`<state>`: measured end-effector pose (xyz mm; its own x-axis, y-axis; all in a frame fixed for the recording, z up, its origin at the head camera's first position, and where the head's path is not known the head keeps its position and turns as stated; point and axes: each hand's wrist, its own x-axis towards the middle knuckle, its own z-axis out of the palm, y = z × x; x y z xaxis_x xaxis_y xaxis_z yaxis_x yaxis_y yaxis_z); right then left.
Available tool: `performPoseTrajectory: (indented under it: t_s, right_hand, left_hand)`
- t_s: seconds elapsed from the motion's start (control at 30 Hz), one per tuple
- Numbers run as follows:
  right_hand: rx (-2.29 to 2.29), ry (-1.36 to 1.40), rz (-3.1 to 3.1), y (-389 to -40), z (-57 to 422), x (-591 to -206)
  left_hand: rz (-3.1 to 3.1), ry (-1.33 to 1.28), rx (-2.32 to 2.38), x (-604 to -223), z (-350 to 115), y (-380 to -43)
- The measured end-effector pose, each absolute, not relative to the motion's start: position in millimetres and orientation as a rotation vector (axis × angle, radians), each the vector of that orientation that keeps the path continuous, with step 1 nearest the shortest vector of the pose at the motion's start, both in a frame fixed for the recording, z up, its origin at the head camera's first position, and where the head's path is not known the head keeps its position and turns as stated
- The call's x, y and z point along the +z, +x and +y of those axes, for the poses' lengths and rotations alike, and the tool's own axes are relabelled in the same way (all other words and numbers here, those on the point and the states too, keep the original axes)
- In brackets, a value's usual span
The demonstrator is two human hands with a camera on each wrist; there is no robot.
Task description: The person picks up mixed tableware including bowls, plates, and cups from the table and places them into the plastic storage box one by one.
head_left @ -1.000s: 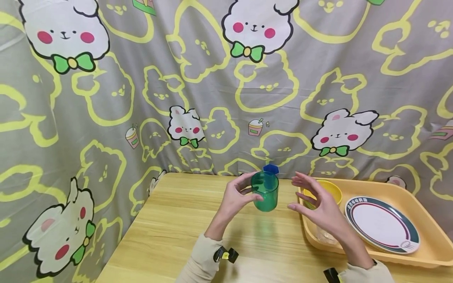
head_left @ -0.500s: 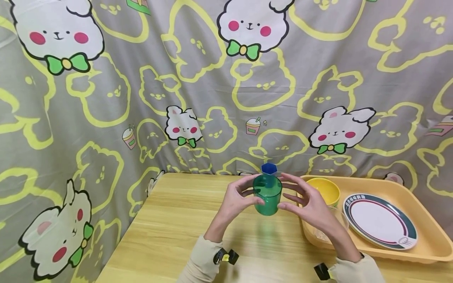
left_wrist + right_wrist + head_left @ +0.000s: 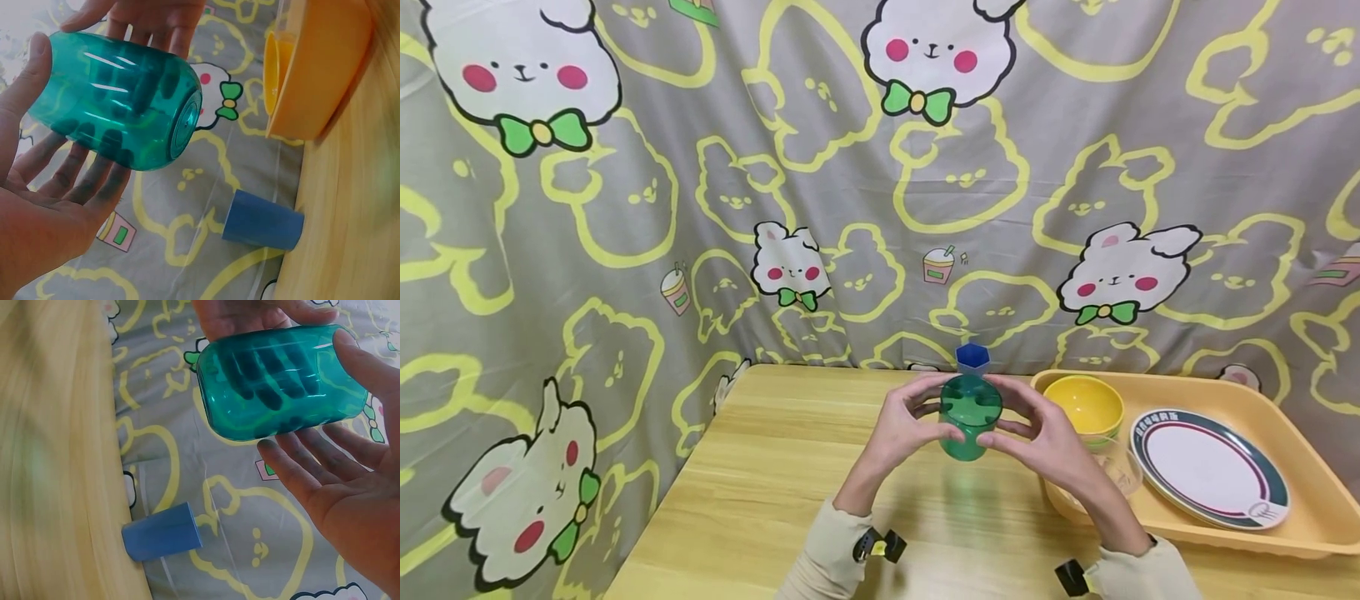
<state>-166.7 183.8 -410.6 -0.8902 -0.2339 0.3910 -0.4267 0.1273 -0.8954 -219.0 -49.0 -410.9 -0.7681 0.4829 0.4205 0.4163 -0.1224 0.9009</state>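
A clear green cup (image 3: pixel 970 412) is held up off the table between both hands, its mouth tipped toward the head camera. The left hand (image 3: pixel 898 429) grips its left side, thumb in front and fingers round the back. On the other side the right hand (image 3: pixel 1051 433) grips it the same way. Both wrist views show the fingers through the see-through wall of the cup (image 3: pixel 125 103), and nothing shows inside. Beyond it, a blue cup (image 3: pixel 162 531) stands upright at the back of the table; in the head view the green cup hides its lower part.
At the right stands an orange-yellow tray (image 3: pixel 1318 500). It carries a yellow bowl (image 3: pixel 1084 404), a white plate with a dark green rim (image 3: pixel 1210 471) and a clear container (image 3: pixel 1116 475) partly behind the right forearm. A patterned curtain (image 3: pixel 865 200) hangs behind the wooden table (image 3: pixel 760 467).
The right hand has come in from the right and taken hold of the green cup. The cup has shifted slightly nearer and tilted its mouth toward the head camera.
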Motion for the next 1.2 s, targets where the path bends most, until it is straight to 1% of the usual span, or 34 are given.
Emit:
performPoseTrajectory:
  t_s: [0.43, 0.63, 1.03, 1.2]
  right_hand:
    - [1.854, 0.635, -2.250, -166, 188, -412]
    - [1.803, 0.629, -2.265, -164, 193, -411]
    - [1.692, 0.521, -2.339, -153, 218, -411]
    - [1.614, 0.470, -2.392, -148, 230, -411]
  left_hand:
    - [2.012, 1.109, 2.032, -414, -44, -221]
    - [2.001, 1.097, 1.997, -413, -39, -222]
    - [1.927, 1.178, 1.970, -416, -24, -227]
    - [1.935, 1.142, 2.012, -420, -17, -231]
